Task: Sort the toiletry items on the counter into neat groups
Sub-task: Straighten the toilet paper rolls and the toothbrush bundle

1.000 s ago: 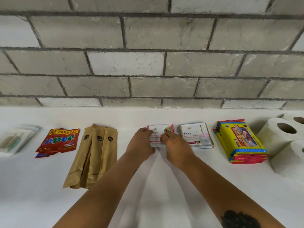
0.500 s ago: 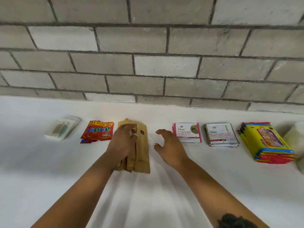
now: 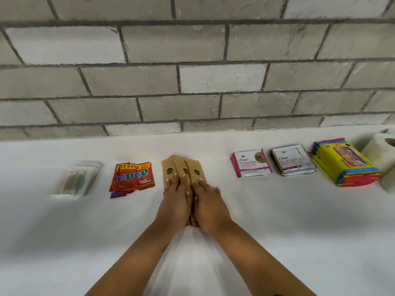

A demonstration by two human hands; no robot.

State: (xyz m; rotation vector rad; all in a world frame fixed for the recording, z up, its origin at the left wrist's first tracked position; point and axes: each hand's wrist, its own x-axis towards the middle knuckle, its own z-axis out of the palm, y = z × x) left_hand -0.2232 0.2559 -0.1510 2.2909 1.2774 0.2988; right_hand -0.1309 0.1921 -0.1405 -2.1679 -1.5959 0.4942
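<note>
On the smooth white counter (image 3: 277,221), both hands, left (image 3: 175,202) and right (image 3: 210,205), press flat-fingered on fanned brown paper sleeves (image 3: 184,170).

A single head-worn wide-angle view looks forward and down over a white counter (image 3: 277,231) — close enough that both forearms enter from the bottom edge — facing squarely a grey brick wall (image 3: 192,82) filling the upper half.

The lower parts of the brown paper sleeves (image 3: 183,170) are covered by the left hand (image 3: 175,201) and right hand (image 3: 208,205); the toilet rolls (image 3: 379,150) are cut by the right edge; the clear packet (image 3: 75,180) is blurred, its contents unreadable.
</note>
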